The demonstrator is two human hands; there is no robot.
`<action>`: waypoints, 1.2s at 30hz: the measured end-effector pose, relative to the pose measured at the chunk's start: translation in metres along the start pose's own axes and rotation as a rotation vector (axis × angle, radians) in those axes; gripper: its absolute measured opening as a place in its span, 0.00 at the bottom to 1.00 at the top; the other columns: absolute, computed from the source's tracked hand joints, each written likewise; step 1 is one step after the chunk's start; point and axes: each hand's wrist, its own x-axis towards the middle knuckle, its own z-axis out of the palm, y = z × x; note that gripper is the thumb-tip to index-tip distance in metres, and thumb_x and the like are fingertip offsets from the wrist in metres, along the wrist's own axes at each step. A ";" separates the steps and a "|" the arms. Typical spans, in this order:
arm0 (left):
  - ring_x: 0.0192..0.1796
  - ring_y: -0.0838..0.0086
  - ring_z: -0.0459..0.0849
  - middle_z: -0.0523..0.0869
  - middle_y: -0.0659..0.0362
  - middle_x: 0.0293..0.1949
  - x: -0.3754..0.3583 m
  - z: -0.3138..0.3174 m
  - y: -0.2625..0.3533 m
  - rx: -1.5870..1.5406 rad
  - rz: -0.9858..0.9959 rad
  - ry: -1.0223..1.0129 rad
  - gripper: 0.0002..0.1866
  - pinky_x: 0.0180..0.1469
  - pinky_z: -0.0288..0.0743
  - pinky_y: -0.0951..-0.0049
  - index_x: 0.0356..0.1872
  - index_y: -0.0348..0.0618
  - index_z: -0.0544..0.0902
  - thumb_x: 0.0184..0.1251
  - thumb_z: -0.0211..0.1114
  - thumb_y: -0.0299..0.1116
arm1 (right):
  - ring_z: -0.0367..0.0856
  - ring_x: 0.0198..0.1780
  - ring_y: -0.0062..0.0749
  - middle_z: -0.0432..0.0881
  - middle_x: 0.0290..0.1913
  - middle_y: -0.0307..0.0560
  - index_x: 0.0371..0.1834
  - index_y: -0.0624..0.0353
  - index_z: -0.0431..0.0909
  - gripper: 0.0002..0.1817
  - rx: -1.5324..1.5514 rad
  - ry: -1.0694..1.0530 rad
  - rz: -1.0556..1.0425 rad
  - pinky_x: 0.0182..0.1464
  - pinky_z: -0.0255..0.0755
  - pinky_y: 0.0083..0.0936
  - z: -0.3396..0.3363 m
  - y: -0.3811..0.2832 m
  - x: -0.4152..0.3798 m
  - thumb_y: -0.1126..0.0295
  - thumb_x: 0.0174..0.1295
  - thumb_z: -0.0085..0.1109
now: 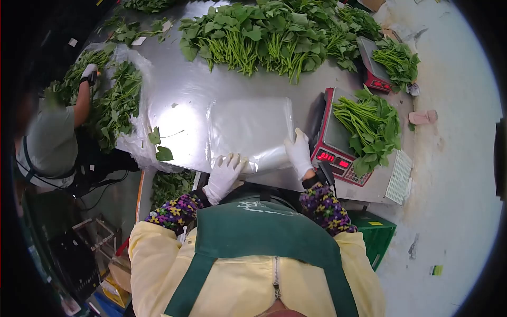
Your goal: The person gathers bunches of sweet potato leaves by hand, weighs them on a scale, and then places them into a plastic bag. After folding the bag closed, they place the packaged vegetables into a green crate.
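Observation:
A stack of clear plastic bags point(251, 127) lies flat on the steel table in front of me. My left hand point(225, 177), in a white glove, rests on the bags' near left corner with its fingers spread. At the right edge of the bags is my gloved right hand point(299, 153), thumb on the plastic and fingers stretched alongside; it is open. Just right of it stands a red digital scale point(340, 164) with lit red numbers. A bunch of leafy green stems point(369, 124) lies across its pan.
A long heap of leafy greens point(259, 39) covers the table's point(174, 84) far side. A second scale point(375, 63) holds another bunch. At left, a co-worker's gloved hand point(90, 71) touches greens on plastic sheeting point(138, 113). A green crate point(377, 232) sits below right.

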 end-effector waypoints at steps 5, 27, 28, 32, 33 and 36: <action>0.66 0.50 0.67 0.71 0.45 0.64 -0.004 0.009 -0.002 -0.064 -0.116 0.054 0.44 0.67 0.57 0.49 0.69 0.42 0.66 0.53 0.71 0.52 | 0.75 0.58 0.58 0.77 0.56 0.67 0.65 0.74 0.66 0.38 -0.161 -0.105 0.180 0.62 0.69 0.39 -0.005 0.003 0.018 0.59 0.55 0.62; 0.70 0.41 0.64 0.66 0.36 0.67 0.032 0.015 -0.026 -0.128 -0.520 0.428 0.39 0.69 0.62 0.50 0.69 0.35 0.64 0.58 0.70 0.35 | 0.76 0.35 0.36 0.73 0.30 0.37 0.35 0.46 0.80 0.07 -0.114 0.090 -0.780 0.44 0.67 0.35 -0.018 -0.017 -0.036 0.68 0.51 0.62; 0.70 0.41 0.63 0.65 0.36 0.68 0.047 -0.002 -0.028 -0.043 -0.482 0.363 0.38 0.69 0.61 0.47 0.70 0.38 0.64 0.58 0.70 0.34 | 0.76 0.35 0.37 0.73 0.31 0.37 0.35 0.46 0.80 0.08 -0.095 0.095 -0.791 0.44 0.68 0.35 -0.015 -0.011 -0.038 0.67 0.50 0.63; 0.72 0.48 0.64 0.71 0.46 0.67 0.092 -0.008 -0.052 0.081 -0.099 0.247 0.31 0.70 0.57 0.41 0.65 0.59 0.74 0.56 0.70 0.34 | 0.77 0.38 0.39 0.75 0.34 0.39 0.36 0.46 0.81 0.09 0.048 0.013 -0.597 0.45 0.69 0.36 -0.013 -0.004 -0.037 0.68 0.51 0.64; 0.72 0.48 0.64 0.71 0.46 0.67 0.097 -0.001 -0.063 0.083 -0.100 0.249 0.31 0.70 0.57 0.41 0.65 0.59 0.74 0.56 0.70 0.34 | 0.77 0.38 0.39 0.75 0.34 0.39 0.36 0.46 0.81 0.09 0.049 0.014 -0.600 0.45 0.69 0.36 -0.015 -0.006 -0.034 0.68 0.51 0.64; 0.59 0.65 0.81 0.87 0.63 0.44 0.108 0.013 -0.082 -0.069 0.124 0.279 0.08 0.68 0.64 0.53 0.38 0.55 0.84 0.58 0.66 0.30 | 0.80 0.46 0.45 0.80 0.41 0.51 0.50 0.57 0.81 0.15 0.356 -0.163 -0.363 0.56 0.71 0.32 -0.030 -0.010 -0.017 0.70 0.58 0.60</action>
